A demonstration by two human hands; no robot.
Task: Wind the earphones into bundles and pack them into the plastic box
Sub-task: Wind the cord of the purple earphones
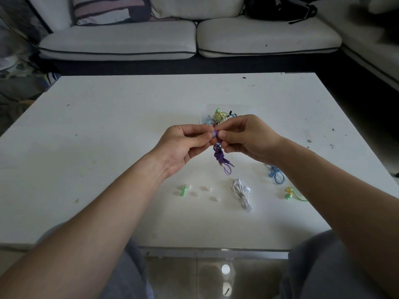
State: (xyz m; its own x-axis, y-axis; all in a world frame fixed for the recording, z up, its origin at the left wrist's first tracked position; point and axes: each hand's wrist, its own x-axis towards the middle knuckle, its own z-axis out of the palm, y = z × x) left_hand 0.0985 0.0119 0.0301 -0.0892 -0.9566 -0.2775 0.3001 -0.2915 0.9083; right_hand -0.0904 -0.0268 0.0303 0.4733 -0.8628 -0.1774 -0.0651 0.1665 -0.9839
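My left hand (183,143) and my right hand (248,137) meet above the middle of the white table (108,137). Between their fingertips they pinch the top of purple earphones (220,157), whose wound bundle and plug hang down below. Just behind the hands lies the clear plastic box (205,111) holding several wound bundles (220,115). On the table nearer me lie white earphones (243,193), blue earphones (275,174) partly under my right forearm, and yellow-green earphones (290,194).
Loose ear tips and a green earbud piece (183,190) lie scattered on the table to the left of the white earphones. A white sofa (194,37) runs behind the table. My knees sit under the table's near edge.
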